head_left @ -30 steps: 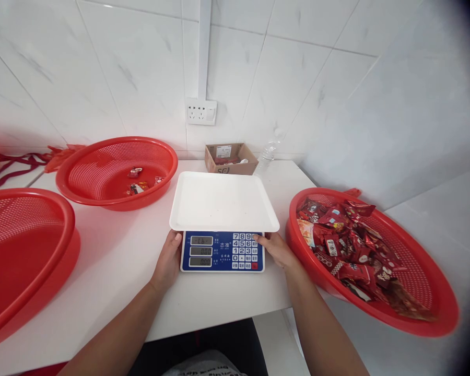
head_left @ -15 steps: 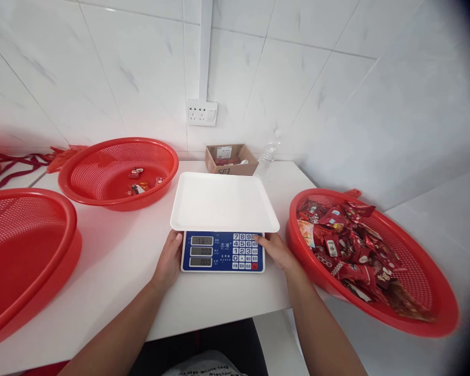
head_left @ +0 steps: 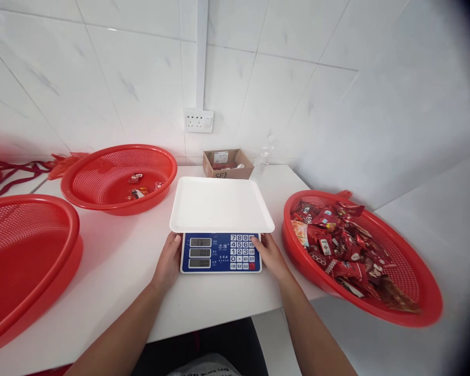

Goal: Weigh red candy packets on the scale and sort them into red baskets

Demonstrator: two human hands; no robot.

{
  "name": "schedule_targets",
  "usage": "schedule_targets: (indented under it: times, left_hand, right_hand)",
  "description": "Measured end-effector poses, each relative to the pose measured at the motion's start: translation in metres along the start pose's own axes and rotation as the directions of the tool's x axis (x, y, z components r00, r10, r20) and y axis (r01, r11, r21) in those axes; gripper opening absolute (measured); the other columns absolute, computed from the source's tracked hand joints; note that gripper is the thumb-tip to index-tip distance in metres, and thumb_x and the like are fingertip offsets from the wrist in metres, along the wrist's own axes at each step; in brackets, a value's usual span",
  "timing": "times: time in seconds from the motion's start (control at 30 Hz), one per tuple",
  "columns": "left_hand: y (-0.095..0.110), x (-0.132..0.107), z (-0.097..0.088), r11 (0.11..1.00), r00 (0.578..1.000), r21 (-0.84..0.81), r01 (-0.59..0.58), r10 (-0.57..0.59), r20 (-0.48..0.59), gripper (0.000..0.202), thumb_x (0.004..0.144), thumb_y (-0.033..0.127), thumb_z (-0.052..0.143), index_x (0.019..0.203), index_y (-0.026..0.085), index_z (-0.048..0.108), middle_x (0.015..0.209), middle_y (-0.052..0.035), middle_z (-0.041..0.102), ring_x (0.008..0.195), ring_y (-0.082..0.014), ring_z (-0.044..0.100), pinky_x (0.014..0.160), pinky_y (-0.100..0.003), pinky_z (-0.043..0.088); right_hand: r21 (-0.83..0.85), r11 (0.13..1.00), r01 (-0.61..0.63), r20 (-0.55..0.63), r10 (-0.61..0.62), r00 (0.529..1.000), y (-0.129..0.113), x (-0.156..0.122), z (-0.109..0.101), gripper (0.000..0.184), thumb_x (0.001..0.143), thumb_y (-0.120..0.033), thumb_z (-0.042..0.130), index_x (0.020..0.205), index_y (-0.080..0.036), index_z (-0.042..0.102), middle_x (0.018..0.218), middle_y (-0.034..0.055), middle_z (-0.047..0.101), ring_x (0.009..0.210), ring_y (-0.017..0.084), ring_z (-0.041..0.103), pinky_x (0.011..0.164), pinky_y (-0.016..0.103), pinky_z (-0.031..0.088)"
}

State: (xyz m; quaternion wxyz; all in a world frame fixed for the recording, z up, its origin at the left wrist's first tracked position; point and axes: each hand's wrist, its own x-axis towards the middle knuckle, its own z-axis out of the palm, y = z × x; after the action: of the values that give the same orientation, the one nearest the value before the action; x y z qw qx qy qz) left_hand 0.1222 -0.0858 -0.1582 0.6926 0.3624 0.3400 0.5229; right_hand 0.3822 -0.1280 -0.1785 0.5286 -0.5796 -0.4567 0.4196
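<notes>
A weighing scale with a blue keypad panel and a bare white tray stands in the middle of the white table. My left hand grips the scale's left side. Against its right side, my right hand holds the scale beside the keypad. A red basket full of red wrapped sweets overhangs the table's right edge, close to my right wrist.
A red basket at the back left holds a few sweets. Another red basket sits at the near left. A small cardboard box and a plastic bottle stand by the tiled wall under a socket.
Both hands stay on the scale's sides. The view has tilted slightly, so everything sits a little lower and further left in the picture.
</notes>
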Motion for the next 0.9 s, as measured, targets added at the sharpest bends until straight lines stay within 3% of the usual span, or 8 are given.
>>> schedule_targets:
  times: [0.13,0.27,0.37,0.53,0.6,0.7,0.73,0.9]
  left_hand:
    - [0.002,0.0,0.003,0.999,1.0,-0.033,-0.001,0.001,0.013,0.037,0.082,0.042,0.052,0.115,0.024,0.053,0.114,-0.0042,0.062,0.106,-0.0257,0.056,0.089,-0.04,0.044]
    - [0.004,0.0,0.008,0.999,0.999,-0.041,0.022,-0.021,0.037,0.042,0.081,0.042,0.053,0.119,0.025,0.052,0.112,-0.0037,0.064,0.106,-0.0273,0.056,0.085,-0.04,0.047]
    - [0.006,0.0,0.01,1.0,1.0,0.006,0.024,-0.024,0.015,0.041,0.079,0.044,0.055,0.116,0.028,0.056,0.11,0.0003,0.065,0.105,-0.0271,0.056,0.084,-0.038,0.048]
    - [0.009,0.001,0.007,0.992,0.998,0.118,0.045,-0.039,-0.052,0.033,0.079,0.048,0.053,0.108,0.036,0.06,0.115,0.0074,0.064,0.106,-0.0254,0.056,0.083,-0.036,0.049]
    - [0.009,0.002,0.006,0.992,0.997,0.119,0.041,-0.033,-0.071,0.03,0.078,0.047,0.054,0.105,0.035,0.062,0.115,0.008,0.063,0.105,-0.0245,0.056,0.084,-0.036,0.048]
    - [0.009,0.002,0.007,0.995,0.997,0.099,0.027,-0.019,-0.077,0.03,0.078,0.046,0.054,0.104,0.033,0.062,0.113,0.0064,0.065,0.104,-0.0242,0.056,0.084,-0.035,0.047]
    - [0.009,0.002,0.007,0.995,0.997,0.096,0.027,-0.019,-0.078,0.03,0.078,0.046,0.054,0.104,0.033,0.061,0.113,0.0061,0.065,0.105,-0.0243,0.055,0.084,-0.035,0.047]
    - [0.007,0.003,0.007,0.995,0.994,0.086,0.049,-0.04,-0.104,0.03,0.078,0.045,0.054,0.105,0.033,0.061,0.115,0.0068,0.063,0.111,-0.025,0.052,0.086,-0.036,0.047]
  right_hand:
    - [-0.089,0.994,0.06,0.005,-0.059,0.998,-0.007,-0.023,0.001,0.051,0.082,-0.039,0.052,0.129,-0.024,0.037,0.128,0.0083,0.052,0.115,0.02,0.052,0.098,0.038,0.041]
    - [-0.319,0.945,0.077,0.057,-0.062,0.996,-0.038,-0.059,-0.015,0.051,0.08,-0.032,0.055,0.129,-0.025,0.045,0.129,0.0064,0.053,0.116,0.021,0.051,0.1,0.041,0.039]
    - [-0.372,0.926,0.056,0.068,-0.032,0.997,-0.071,-0.083,-0.037,0.048,0.079,-0.032,0.057,0.127,-0.027,0.049,0.122,0.0061,0.058,0.11,0.021,0.055,0.096,0.041,0.043]
    - [-0.453,0.89,-0.047,-0.097,0.003,0.995,-0.101,-0.089,-0.099,0.045,0.081,-0.038,0.054,0.125,-0.027,0.051,0.118,0.006,0.06,0.108,0.02,0.056,0.092,0.04,0.045]
    - [-0.556,0.822,-0.124,-0.124,0.066,0.99,-0.099,-0.082,-0.13,0.048,0.081,-0.04,0.054,0.127,-0.028,0.049,0.123,0.0059,0.057,0.11,0.022,0.055,0.095,0.042,0.042]
    - [-0.787,0.568,-0.24,-0.183,0.157,0.97,-0.087,-0.067,-0.166,0.06,0.071,-0.037,0.065,0.128,-0.026,0.049,0.135,0.0084,0.047,0.122,0.028,0.044,0.103,0.045,0.03]
    - [-0.811,0.524,-0.261,-0.188,0.189,0.964,-0.083,-0.061,-0.174,0.068,0.065,-0.036,0.069,0.128,-0.024,0.049,0.137,0.0102,0.044,0.126,0.03,0.039,0.104,0.046,0.028]
    - [-0.841,0.41,-0.353,-0.239,0.303,0.923,-0.066,-0.043,-0.173,0.096,0.046,-0.033,0.079,0.134,-0.027,0.041,0.144,0.0126,0.034,0.131,0.045,0.018,0.099,0.062,0.022]
